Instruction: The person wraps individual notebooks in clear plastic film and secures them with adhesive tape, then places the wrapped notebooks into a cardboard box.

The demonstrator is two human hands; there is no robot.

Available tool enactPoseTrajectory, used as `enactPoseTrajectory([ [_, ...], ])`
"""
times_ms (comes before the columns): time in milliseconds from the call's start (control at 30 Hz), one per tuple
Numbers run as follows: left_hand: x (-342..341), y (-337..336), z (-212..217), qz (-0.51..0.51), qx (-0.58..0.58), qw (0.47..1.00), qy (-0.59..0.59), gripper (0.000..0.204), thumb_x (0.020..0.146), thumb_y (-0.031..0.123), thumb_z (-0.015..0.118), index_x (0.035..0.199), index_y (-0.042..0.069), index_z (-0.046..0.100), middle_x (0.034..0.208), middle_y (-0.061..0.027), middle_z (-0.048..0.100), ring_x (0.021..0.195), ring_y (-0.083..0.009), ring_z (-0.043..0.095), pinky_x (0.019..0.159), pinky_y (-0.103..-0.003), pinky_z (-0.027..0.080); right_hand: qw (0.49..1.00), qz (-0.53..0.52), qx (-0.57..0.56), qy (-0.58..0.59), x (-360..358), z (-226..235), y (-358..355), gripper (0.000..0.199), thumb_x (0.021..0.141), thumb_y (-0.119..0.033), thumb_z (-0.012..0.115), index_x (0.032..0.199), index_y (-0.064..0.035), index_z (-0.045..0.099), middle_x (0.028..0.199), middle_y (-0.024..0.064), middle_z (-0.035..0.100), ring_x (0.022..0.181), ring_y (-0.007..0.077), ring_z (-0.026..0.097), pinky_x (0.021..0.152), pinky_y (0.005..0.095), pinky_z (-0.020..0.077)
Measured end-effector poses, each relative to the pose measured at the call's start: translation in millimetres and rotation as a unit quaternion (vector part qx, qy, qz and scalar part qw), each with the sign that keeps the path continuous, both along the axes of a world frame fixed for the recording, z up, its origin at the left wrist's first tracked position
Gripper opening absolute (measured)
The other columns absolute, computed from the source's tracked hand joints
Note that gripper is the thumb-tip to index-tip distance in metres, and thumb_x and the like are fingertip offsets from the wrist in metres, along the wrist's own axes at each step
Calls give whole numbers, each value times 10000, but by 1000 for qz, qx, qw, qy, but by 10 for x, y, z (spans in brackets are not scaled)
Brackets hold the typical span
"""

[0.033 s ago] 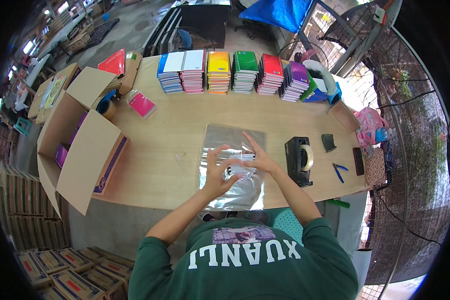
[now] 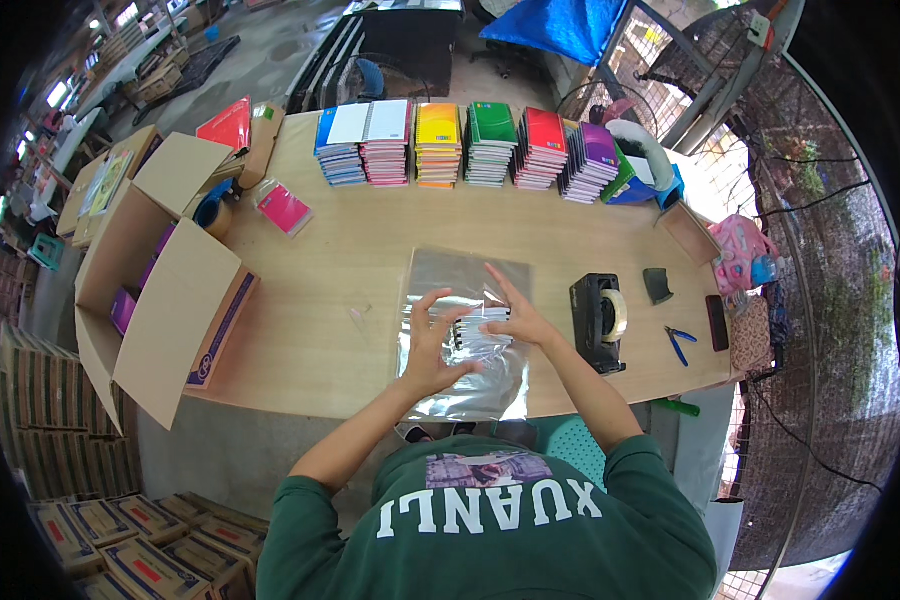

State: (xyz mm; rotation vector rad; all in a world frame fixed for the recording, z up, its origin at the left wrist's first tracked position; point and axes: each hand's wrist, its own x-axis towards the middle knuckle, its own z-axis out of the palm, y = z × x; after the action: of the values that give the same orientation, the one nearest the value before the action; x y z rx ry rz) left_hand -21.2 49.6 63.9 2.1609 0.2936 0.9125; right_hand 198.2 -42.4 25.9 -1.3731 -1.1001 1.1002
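- Centrally, between our two hands, we have a small white bundle of what look like spiral-bound notebooks [image 2: 482, 341]; its longer side seems to run left to right, with black binding along the left end.
- Our left hand [image 2: 431, 356] is spread in a loose curve beside that bound end, thumb toward our body.
- Our right hand [image 2: 530, 322] is nearer the other end, index finger stretched away from us, thumb over the bundle; we cannot tell whether it grips.
- Beneath lie glossy, wrinkled clear plastic sheets [image 2: 460, 405], flat on a smooth pale wood-look table [image 2: 340, 290].
- Rightward stands a chunky black tape dispenser [image 2: 590, 335] with a round, cream-coloured roll.
- Beyond, neat stacks of colourful glossy-covered notebooks [image 2: 490, 150] line the far edge.
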Motion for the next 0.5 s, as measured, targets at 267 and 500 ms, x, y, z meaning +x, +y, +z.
enactPoseTrajectory([
  [267,158,-3,-174,21,59,996,63,308,755,317,812,944,101,699,1399,-176,432,1300,-402,417,1068,-712,215,995,13,-11,100,6,66,11,1000,734,-94,814,1553,-109,240,1418,129,467,1144,244,583,1008,369,453],
  [500,292,-132,-175,37,-153,987,26,277,724,118,818,897,26,623,1242,-177,551,1085,-316,594,918,-422,493,991,-102,10,-84,-216,390,-81,259,790,-34,769,1042,-55,716,1067,88,659,1092,233,632,955,352,503],
])
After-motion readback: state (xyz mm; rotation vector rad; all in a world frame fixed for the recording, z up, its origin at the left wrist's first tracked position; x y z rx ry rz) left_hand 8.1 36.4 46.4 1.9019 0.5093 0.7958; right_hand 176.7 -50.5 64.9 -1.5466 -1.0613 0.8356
